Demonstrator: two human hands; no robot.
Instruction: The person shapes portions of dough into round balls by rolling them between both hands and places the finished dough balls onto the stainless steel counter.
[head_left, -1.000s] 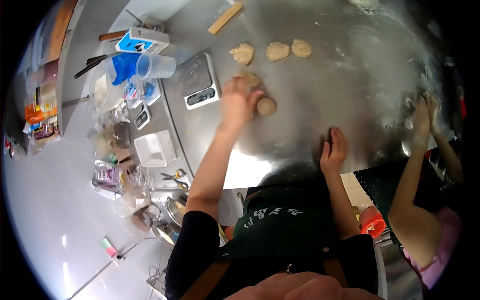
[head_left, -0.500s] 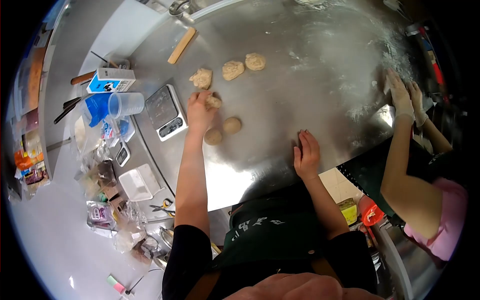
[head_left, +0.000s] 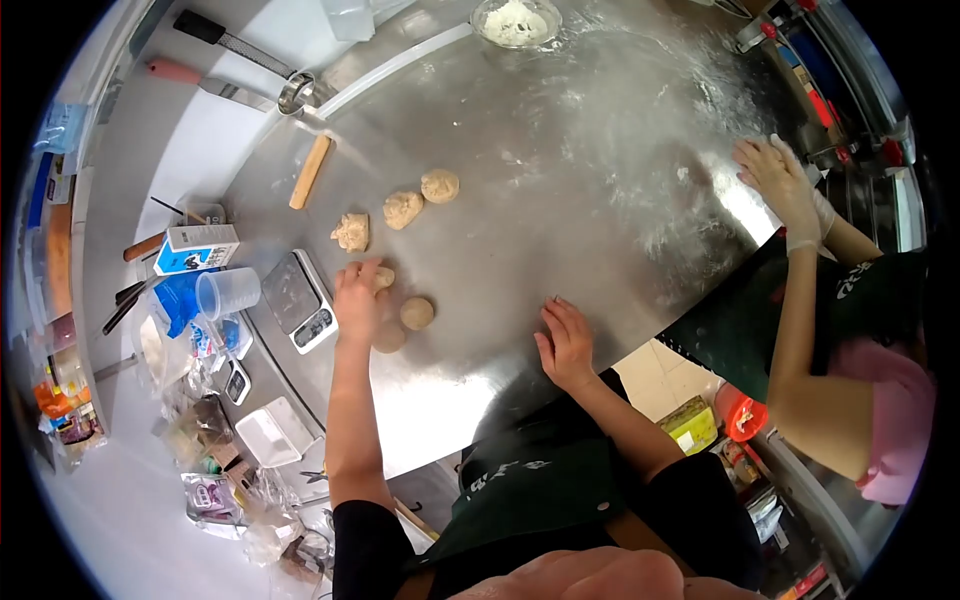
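Observation:
My left hand curls its fingers round a small piece of dough on the steel worktop, partly hidden by the fingers. Two smooth round dough balls, one paler and nearer my wrist, the other a darker ball, lie just beside that hand. Beyond it sit three rougher dough lumps: a ragged left lump, a middle lump and a rounder right lump. My right hand rests near the front edge of the worktop, fingers extended, holding nothing.
A digital scale stands left of my left hand. Farther back are a wooden stick and a bowl of flour. A milk carton and a plastic cup stand left. At right, a co-worker's gloved hands are over the floured surface.
The camera view has shifted, so the worktop appears lower and more to the left. My left hand stays on the dough. The co-worker's hands have come together.

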